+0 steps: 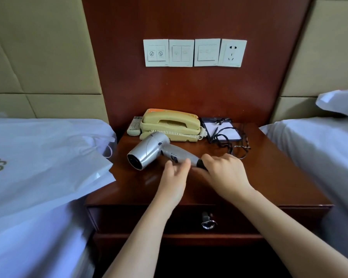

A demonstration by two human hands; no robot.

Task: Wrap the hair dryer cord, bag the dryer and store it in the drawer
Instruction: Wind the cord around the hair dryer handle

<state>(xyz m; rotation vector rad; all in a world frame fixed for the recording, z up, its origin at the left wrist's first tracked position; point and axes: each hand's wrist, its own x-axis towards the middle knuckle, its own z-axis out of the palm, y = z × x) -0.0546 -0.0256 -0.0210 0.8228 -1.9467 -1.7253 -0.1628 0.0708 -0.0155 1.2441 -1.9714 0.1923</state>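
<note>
A silver hair dryer (151,150) lies on the wooden nightstand (269,177), nozzle toward the front left. Its black cord (227,137) trails in loose loops to the right, over a notepad. My right hand (225,173) covers the dark end of the handle, fingers curled over it. My left hand (175,177) reaches up to the handle's middle with fingers relaxed, its fingertips at the handle. A white bag (48,157) with string handles and a gold logo lies on the left bed. The drawer (149,219) below is closed, its metal pull (208,222) in front.
A cream telephone (171,125) and a remote control (134,126) stand at the back of the nightstand, a notepad (227,130) to their right. Wall switches and a socket (232,53) sit above. Beds flank both sides, with a pillow (342,103) at right.
</note>
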